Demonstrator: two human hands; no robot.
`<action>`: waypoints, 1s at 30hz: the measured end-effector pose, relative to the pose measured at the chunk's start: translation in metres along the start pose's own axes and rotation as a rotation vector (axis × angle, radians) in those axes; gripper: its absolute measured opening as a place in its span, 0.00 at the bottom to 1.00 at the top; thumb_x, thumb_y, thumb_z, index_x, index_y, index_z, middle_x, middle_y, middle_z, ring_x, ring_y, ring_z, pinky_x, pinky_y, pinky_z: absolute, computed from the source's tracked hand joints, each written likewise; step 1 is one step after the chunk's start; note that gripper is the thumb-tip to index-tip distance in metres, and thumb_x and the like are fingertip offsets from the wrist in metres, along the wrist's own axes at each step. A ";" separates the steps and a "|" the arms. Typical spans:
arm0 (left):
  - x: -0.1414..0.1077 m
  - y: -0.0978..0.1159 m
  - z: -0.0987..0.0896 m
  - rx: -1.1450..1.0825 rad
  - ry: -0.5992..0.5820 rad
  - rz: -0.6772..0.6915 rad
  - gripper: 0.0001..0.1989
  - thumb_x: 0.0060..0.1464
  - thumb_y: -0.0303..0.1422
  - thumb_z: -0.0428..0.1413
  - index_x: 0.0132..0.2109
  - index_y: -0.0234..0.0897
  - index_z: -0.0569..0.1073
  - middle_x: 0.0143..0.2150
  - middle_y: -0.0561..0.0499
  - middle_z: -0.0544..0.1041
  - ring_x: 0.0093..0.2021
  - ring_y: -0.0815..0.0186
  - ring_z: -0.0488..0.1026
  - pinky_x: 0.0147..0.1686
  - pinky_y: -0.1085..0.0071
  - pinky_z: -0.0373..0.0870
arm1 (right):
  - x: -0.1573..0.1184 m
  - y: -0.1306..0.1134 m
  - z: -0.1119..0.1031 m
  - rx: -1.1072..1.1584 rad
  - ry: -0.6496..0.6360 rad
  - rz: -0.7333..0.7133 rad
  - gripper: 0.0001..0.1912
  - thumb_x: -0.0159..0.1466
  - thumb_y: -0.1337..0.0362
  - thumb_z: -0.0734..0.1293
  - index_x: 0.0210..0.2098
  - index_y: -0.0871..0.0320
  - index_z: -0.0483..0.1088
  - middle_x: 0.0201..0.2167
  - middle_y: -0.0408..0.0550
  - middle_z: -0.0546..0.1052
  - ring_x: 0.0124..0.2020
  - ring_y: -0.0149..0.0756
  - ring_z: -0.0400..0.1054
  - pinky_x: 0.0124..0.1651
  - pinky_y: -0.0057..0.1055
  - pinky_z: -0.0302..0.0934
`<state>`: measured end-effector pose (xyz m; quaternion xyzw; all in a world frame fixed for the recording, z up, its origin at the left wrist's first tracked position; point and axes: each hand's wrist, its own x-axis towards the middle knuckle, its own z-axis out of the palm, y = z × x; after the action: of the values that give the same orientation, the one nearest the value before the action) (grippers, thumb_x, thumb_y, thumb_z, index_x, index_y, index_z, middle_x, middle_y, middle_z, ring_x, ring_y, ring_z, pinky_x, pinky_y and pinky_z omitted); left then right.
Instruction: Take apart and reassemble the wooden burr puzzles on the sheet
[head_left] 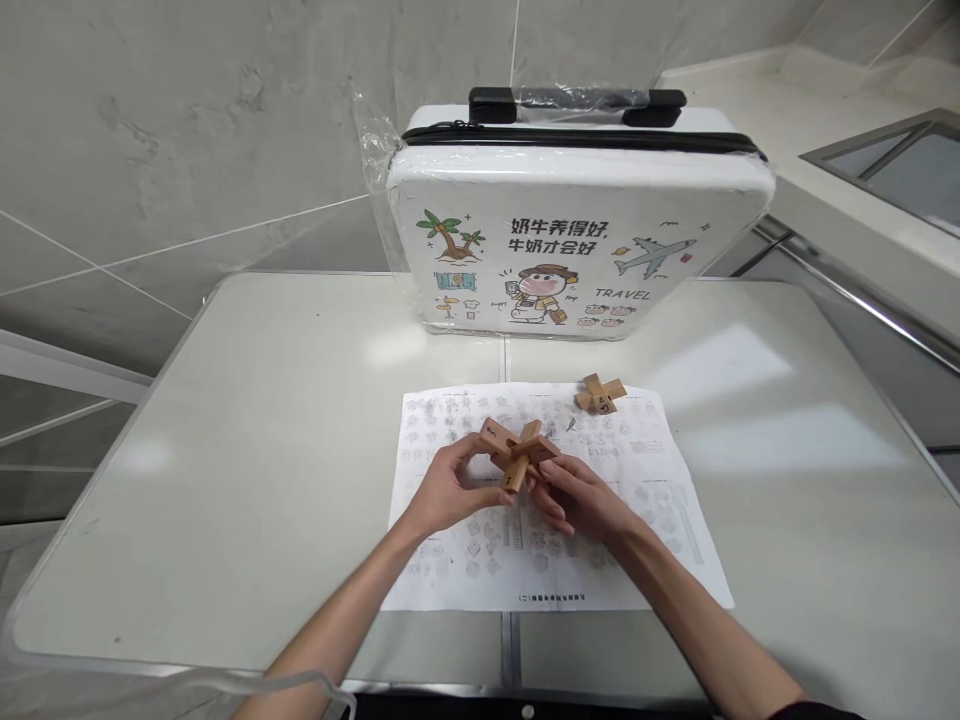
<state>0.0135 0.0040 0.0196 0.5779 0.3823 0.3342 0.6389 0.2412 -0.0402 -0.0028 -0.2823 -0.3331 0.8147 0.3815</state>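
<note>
A wooden interlocking puzzle (pixel 517 450) made of several crossed blocks is held just above a printed sheet (pixel 600 590). My left hand (pixel 450 488) grips its left side, with thumb below and fingers at the upper left block. On the right side, my right hand (pixel 579 497) pinches the puzzle near its right block, the lower fingers curled beneath. Dark marks show on some blocks. A second, smaller wooden cross-shaped piece (pixel 599 394) rests at the sheet's upper right edge, touched by neither hand.
Behind the sheet, a white case (pixel 465 190) with cartoon prints and a black handle stands upright, partly wrapped in clear plastic. All lie on a pale folding table (pixel 247 420) with a central seam. A counter (pixel 810 130) is at the upper right.
</note>
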 end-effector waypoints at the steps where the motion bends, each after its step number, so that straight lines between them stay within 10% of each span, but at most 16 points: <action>1: 0.000 0.000 0.000 -0.002 0.001 -0.005 0.23 0.45 0.42 0.78 0.46 0.40 0.81 0.44 0.47 0.84 0.49 0.52 0.79 0.52 0.59 0.72 | 0.000 0.001 0.000 0.005 0.001 0.002 0.21 0.75 0.46 0.67 0.40 0.58 0.73 0.19 0.34 0.66 0.13 0.23 0.52 0.19 0.24 0.55; 18: -0.002 0.000 -0.002 -0.060 0.051 -0.034 0.19 0.52 0.45 0.74 0.38 0.38 0.78 0.36 0.49 0.81 0.38 0.62 0.79 0.38 0.67 0.75 | 0.005 -0.001 0.004 0.085 0.195 -0.031 0.20 0.74 0.46 0.68 0.37 0.56 0.70 0.20 0.34 0.62 0.14 0.23 0.47 0.17 0.24 0.47; 30: 0.011 -0.001 -0.029 0.674 0.621 0.097 0.13 0.70 0.44 0.57 0.50 0.40 0.77 0.39 0.49 0.84 0.37 0.61 0.81 0.40 0.66 0.73 | 0.007 -0.001 -0.001 0.099 0.223 -0.074 0.19 0.75 0.47 0.67 0.38 0.56 0.69 0.20 0.33 0.60 0.15 0.24 0.45 0.19 0.25 0.47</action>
<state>-0.0066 0.0273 0.0167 0.6430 0.6157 0.3780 0.2542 0.2387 -0.0337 -0.0037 -0.3392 -0.2582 0.7791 0.4596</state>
